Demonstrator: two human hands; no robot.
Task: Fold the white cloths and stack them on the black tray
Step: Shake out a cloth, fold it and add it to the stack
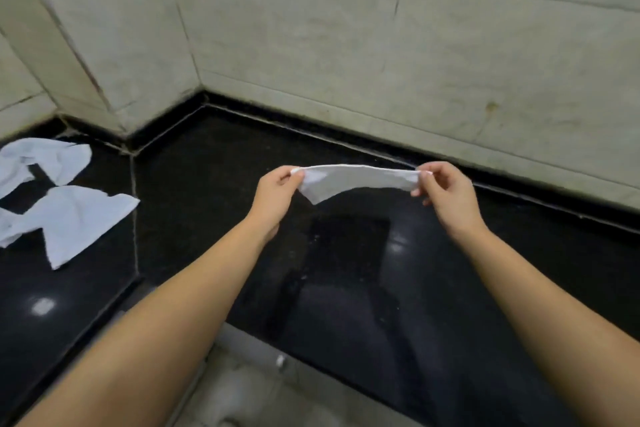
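- Left hand (277, 191) pinching one end of a white cloth (356, 180) between thumb and curled fingers, raised above the black counter (214, 184).
- Right hand (446, 194) pinching the opposite end the same way, fingers curled round the fabric.
- Cloth stretched level between both hands, folded into a narrow band, sagging a little at its lower left corner, clear of the counter.
- Dark rectangular shape (349, 253) directly below the cloth on the glossy counter, possibly the black tray; hard to tell apart from the surface.
- Two more white cloths (69, 215) lying unfolded and rumpled on the counter, well apart at far left.
- Pale tiled wall (346, 45) rising behind the counter and forming a corner at left.
- Both bare forearms reaching in from the bottom edge.
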